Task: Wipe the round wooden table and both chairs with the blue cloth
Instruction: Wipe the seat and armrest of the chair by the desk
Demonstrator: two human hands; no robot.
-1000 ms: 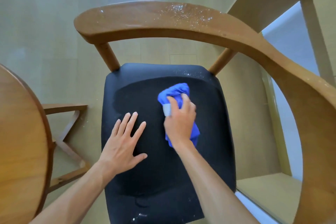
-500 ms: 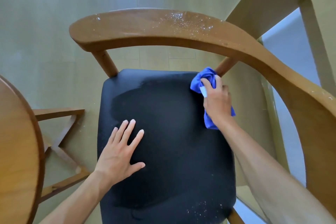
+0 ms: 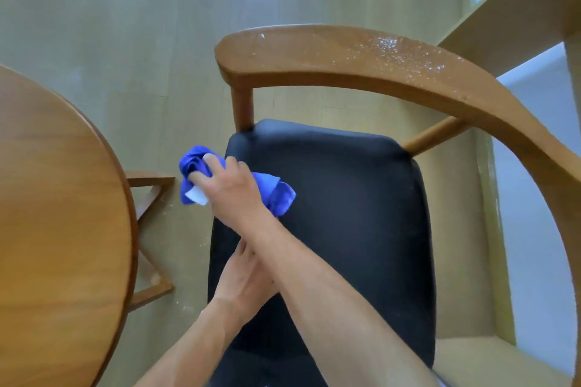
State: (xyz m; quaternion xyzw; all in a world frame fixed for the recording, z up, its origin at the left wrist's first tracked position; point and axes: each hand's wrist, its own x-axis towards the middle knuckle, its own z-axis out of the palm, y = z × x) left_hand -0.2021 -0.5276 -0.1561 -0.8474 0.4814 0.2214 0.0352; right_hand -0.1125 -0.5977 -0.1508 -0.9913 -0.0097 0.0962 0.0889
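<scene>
A wooden armchair has a black padded seat (image 3: 345, 214) and a curved backrest rail (image 3: 361, 63) speckled with white droplets on its right part. My right hand (image 3: 234, 195) is shut on the bunched blue cloth (image 3: 276, 195) at the seat's far left edge, part of the cloth hanging past that edge. My right forearm crosses over my left hand (image 3: 245, 283), which rests flat on the left side of the seat, its fingers partly hidden. The round wooden table (image 3: 56, 214) fills the left of the view.
The table's wooden base struts (image 3: 151, 195) stand on the pale floor between table and chair. A light wooden shelf or counter frame (image 3: 518, 19) runs along the right behind the chair. White specks lie on the floor by the seat's left edge.
My right hand swept the blue cloth from the seat's far right corner across to its far left edge. The view shifted, putting the chair further right and more of the table in sight.
</scene>
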